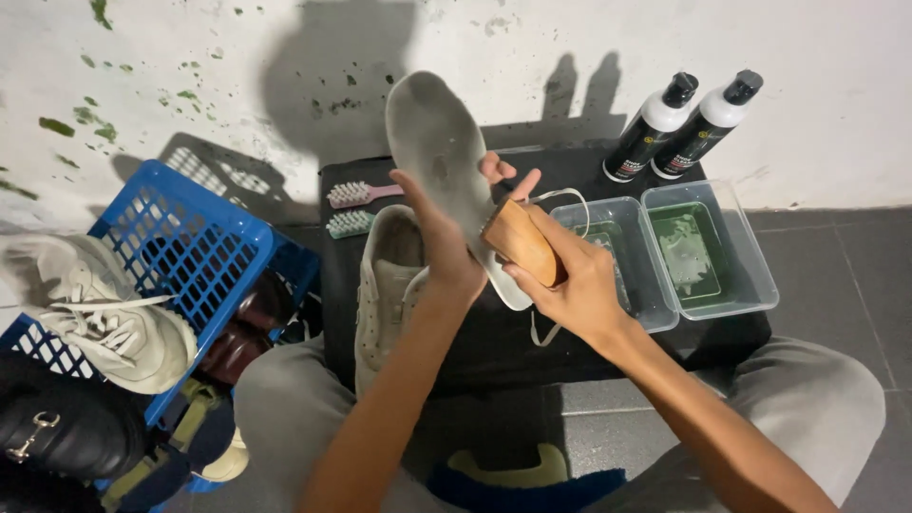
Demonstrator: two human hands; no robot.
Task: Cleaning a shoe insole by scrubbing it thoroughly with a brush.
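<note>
Fingers of left hand (446, 249) gripping insole (446, 157), right hand (570, 285) clasping wooden brush (521, 242), sneaker (388, 285), tubs (708, 245) beside.

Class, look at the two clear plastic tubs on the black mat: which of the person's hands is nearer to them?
The right hand, gripping the wooden brush, sits just beside the nearer clear tub. The left hand, holding the insole, is farther away, over the white shoe.

My arms are bare to the elbow, no sleeves, rings or watch. I wear light grey trousers (817, 399), creased at both knees.
</note>
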